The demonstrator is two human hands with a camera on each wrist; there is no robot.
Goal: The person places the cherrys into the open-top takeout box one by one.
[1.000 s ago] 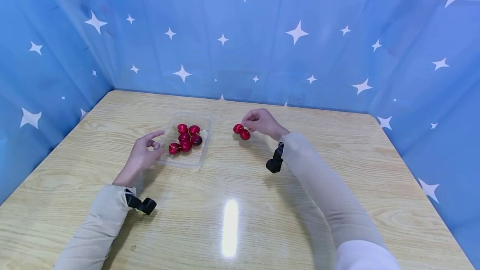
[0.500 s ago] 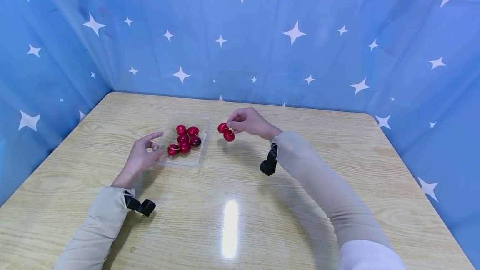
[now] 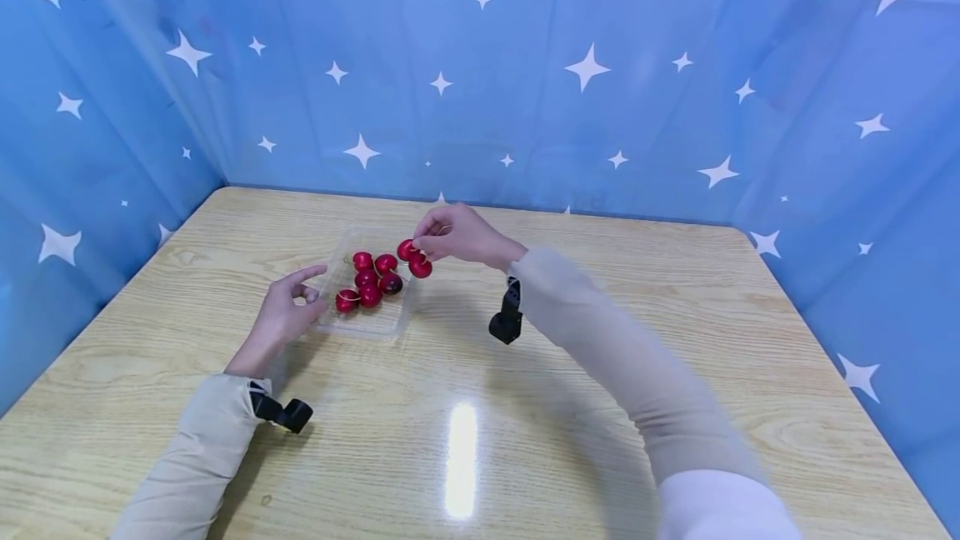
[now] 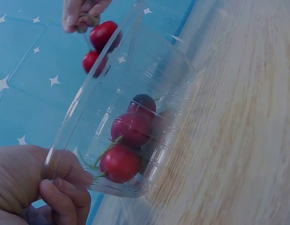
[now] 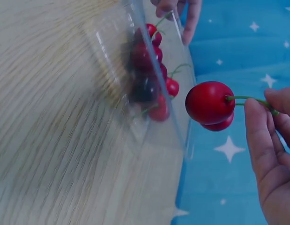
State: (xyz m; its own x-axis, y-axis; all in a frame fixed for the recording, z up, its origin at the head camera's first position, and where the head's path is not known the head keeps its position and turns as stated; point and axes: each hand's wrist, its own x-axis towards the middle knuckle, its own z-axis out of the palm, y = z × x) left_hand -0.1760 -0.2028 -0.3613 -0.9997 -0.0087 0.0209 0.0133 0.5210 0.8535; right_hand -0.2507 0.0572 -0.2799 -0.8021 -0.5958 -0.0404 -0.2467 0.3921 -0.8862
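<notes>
A clear plastic container (image 3: 375, 328) sits on the table with several red cherries (image 3: 369, 295) inside, one of them darker. My left hand (image 3: 287, 305) pinches the container's left rim between thumb and curled fingers, as the left wrist view shows. By their green stems, my right hand (image 3: 463, 234) holds two cherries (image 5: 210, 103) that hang over the container's right rim. In the left wrist view these held cherries (image 4: 103, 35) appear partly through the clear wall, above the ones lying inside.
The wooden table (image 3: 570, 440) reaches to a blue curtain (image 3: 480, 107) with white stars at the back and sides. A bright light reflection lies on the tabletop in front. Each wrist wears a black camera (image 3: 506, 325).
My right hand has carried the two cherries leftward and slightly up, from the table right of the container to its right rim. The left hand and container stay in place.
</notes>
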